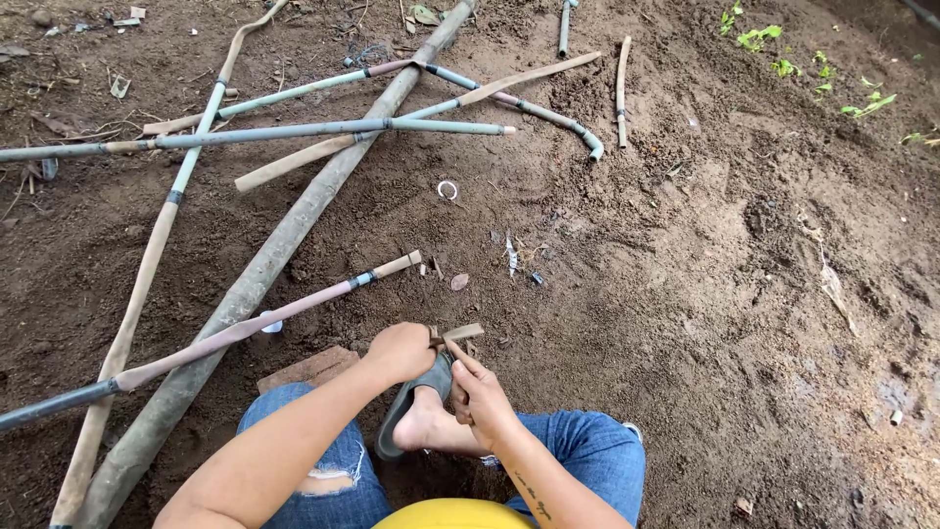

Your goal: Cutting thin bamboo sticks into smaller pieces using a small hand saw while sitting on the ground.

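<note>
- A short, flat, tan wooden strip is gripped in the clenched left hand, just above the grey sandal.
- The right hand, fingers curled, is pressed beside the sandal; whether anything is held cannot be told.
- Long round poles are strewn on crumbly soil beyond the sandal.

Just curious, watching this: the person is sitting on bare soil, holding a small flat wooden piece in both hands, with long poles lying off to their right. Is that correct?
Not quite. The head view shows the long poles lying to the person's left, not right. The rest holds: the left hand and right hand hold the small wooden piece over bare soil.
</note>
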